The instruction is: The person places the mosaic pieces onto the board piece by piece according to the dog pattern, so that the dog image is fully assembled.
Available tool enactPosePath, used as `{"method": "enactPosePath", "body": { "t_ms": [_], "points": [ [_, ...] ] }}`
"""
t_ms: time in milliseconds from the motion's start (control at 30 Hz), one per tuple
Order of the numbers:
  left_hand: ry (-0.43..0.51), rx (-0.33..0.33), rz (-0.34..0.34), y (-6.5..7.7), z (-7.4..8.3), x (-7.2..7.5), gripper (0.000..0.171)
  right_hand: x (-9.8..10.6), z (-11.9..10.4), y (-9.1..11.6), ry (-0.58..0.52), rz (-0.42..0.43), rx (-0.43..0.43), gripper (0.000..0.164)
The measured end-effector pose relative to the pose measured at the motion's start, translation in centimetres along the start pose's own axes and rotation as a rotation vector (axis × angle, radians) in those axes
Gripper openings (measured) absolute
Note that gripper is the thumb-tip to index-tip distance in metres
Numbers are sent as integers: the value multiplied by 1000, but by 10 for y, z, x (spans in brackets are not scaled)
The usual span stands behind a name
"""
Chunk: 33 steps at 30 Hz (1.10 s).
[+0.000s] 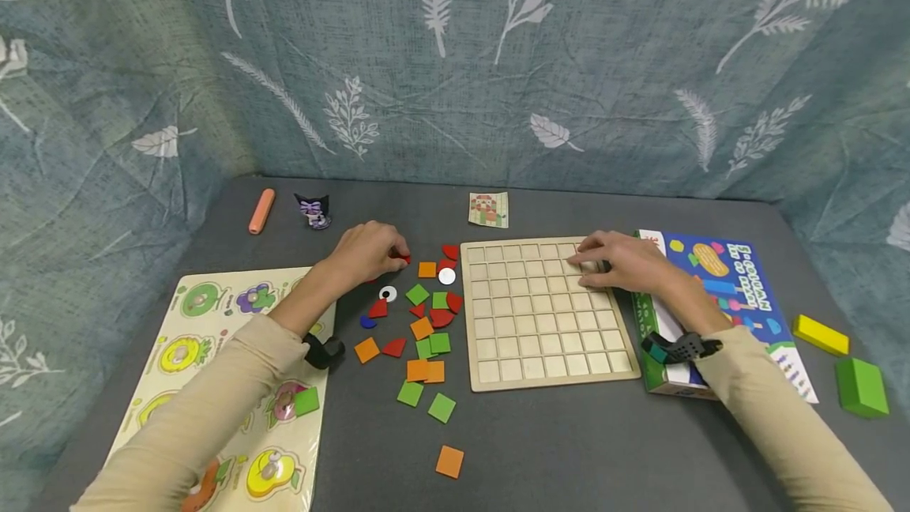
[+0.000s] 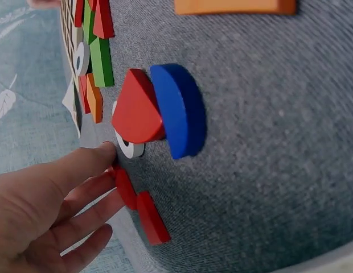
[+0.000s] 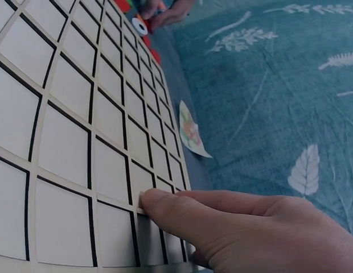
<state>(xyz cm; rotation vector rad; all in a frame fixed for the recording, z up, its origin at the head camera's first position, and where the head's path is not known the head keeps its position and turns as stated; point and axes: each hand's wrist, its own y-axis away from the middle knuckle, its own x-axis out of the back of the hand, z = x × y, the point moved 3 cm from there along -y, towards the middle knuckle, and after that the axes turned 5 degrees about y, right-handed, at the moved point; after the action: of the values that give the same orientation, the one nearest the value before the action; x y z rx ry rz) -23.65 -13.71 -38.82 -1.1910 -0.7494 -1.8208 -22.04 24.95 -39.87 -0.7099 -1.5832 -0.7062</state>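
My left hand reaches to the far side of the scattered pieces, thumb and fingertips around a red wooden piece. Another red piece lies just beside those fingers. Close by, a red quarter-round piece overlaps a white ring piece and leans by a blue curved piece. On the right, my right hand rests over the far right corner of the wooden grid board, thumb and fingers spread apart. The board's square cells hold no pieces.
Orange squares and green squares lie left of the board. A fruit puzzle board sits under my left forearm, a game box under my right. A picture card is behind. Yellow and green blocks stand far right.
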Motion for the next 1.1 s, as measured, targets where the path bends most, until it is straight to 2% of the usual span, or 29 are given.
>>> {"method": "enactPosePath", "body": {
  "t_ms": [167, 433, 667, 1100],
  "points": [
    [-13, 15, -19, -2, 1, 0, 19, 1, -2, -2, -14, 8, -18, 39],
    [-9, 34, -23, -2, 1, -1, 17, 1, -2, -5, -36, 53, -32, 28],
    [-10, 35, -31, -4, 3, -1, 17, 1, -2, -6, -50, 66, -39, 26],
    [-7, 50, -39, -4, 3, -2, 15, -2, -4, -8, -66, 129, 7, 24]
  ]
}}
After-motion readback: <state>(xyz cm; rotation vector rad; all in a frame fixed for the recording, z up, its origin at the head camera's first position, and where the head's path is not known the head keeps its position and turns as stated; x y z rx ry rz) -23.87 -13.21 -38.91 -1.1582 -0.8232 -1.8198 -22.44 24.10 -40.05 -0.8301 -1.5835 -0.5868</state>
